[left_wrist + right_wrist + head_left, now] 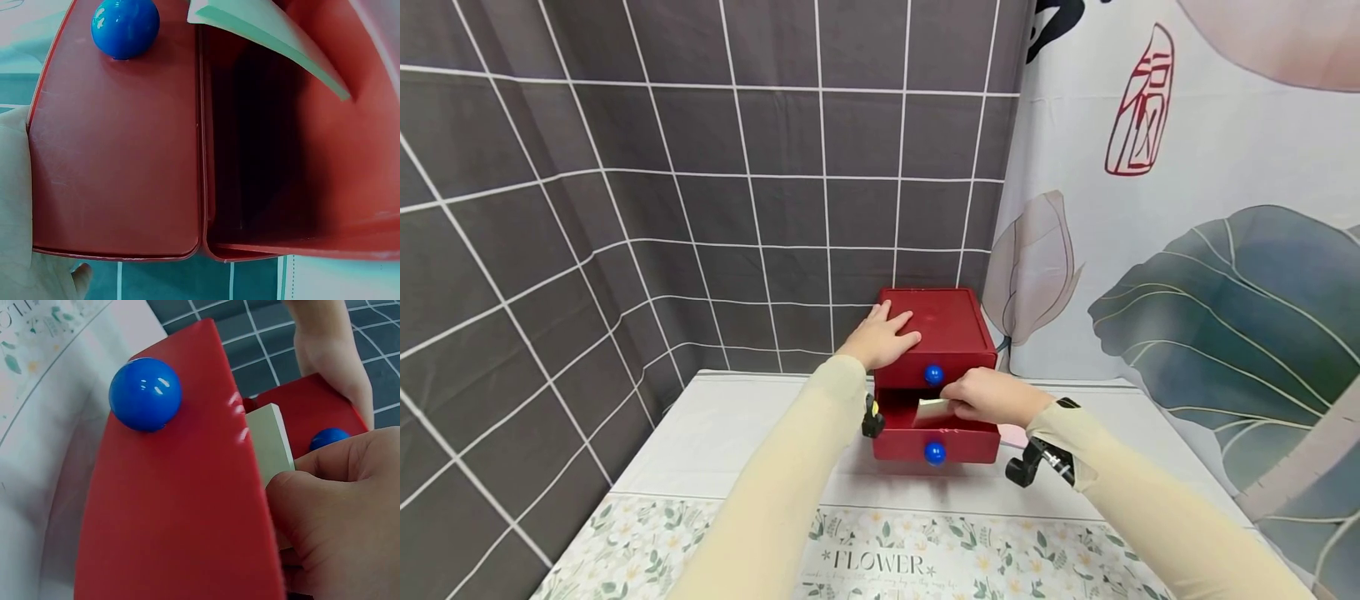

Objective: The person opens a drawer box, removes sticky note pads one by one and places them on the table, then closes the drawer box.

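A small red cabinet (943, 321) with two drawers stands on the table; each drawer front carries a round blue knob. The upper drawer (119, 150) is closed, while the lower drawer (895, 448) is pulled out. Fingers spread, my left hand (880, 337) rests on the cabinet's top at its left edge. My right hand (992, 396) pinches a thin, pale cream pad-like block (931, 410) between thumb and fingers, over the open lower drawer. In the right wrist view the block (270, 440) shows partly behind the drawer front. Part of the drawer's inside lies in dark shadow.
A pink flat item (1013, 435) lies on the table to the right of the drawer, partly hidden. A floral cloth (880, 533) covers the table's near part. Dark grid-patterned cloth (775, 208) hangs behind and to the left, and a printed curtain (1075, 125) hangs to the right.
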### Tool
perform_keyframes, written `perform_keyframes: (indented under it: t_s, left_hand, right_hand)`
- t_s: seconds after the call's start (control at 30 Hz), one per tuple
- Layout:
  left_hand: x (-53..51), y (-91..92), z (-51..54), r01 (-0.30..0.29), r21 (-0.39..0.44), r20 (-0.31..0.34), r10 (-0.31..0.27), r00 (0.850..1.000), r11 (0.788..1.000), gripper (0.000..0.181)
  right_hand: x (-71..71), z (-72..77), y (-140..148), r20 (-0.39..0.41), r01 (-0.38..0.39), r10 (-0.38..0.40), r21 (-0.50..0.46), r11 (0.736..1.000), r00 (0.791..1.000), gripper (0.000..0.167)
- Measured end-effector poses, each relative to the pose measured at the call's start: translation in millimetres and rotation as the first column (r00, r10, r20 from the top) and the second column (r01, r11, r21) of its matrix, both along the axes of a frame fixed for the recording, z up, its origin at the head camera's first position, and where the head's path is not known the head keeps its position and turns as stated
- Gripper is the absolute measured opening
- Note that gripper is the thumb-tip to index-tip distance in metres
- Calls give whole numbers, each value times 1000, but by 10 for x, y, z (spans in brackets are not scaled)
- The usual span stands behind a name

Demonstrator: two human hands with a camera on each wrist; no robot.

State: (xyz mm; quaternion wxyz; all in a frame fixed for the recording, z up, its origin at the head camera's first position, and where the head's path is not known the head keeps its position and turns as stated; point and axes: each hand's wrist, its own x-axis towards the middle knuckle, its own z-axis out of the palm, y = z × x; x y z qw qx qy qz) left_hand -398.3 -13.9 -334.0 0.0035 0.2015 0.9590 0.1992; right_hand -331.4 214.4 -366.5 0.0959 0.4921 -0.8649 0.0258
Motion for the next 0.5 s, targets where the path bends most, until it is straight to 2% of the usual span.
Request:
perform_keyframes:
  t_s: [0.37,0.5]
  left_hand:
    - [-4,-4,0,0,5,8,0,1000,1000,68]
    - [-4,-2,-2,4,3,2,-4,1000,1000,68]
  right_hand:
    - [14,118,81,-52,8,-10,-52,999,999,15]
    - [8,129,159,-74,15,-22,-100,995,997,11]
